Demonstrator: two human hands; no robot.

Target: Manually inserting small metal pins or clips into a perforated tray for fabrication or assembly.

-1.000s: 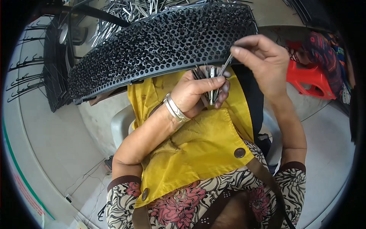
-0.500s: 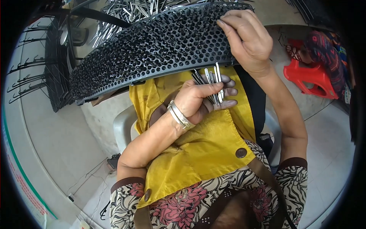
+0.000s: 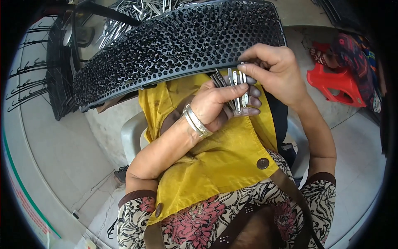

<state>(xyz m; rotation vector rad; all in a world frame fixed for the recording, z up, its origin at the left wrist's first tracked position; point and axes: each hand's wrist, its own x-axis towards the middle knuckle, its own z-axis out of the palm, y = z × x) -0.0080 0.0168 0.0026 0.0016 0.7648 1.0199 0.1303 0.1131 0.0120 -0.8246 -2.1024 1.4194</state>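
A bundle of slim metal strips (image 3: pixel 237 99) with small holes at their ends lies across the fingers of my left hand (image 3: pixel 209 103), pinned by the thumb. Some strips are silver, others dark. My right hand (image 3: pixel 275 70) pinches the upper end of one silver strip between thumb and forefinger, right at the bundle. Just beyond both hands, a long black perforated tray (image 3: pixel 248 41) slants across my lap. Small dark pieces stand packed in most of its holes; bare holes show toward its right part.
Behind the tray lies a heap of loose silver strips (image 3: pixel 124 20). A rack with black hooks (image 3: pixel 33 66) stands at the left. To the right is a red plastic stool (image 3: pixel 336 85), with another person's patterned clothing (image 3: pixel 352 54) beside it. A yellow apron (image 3: pixel 207 153) covers my lap.
My right hand has come down from the tray's upper right part to the strips in my left hand and now pinches one. The left hand has barely moved.
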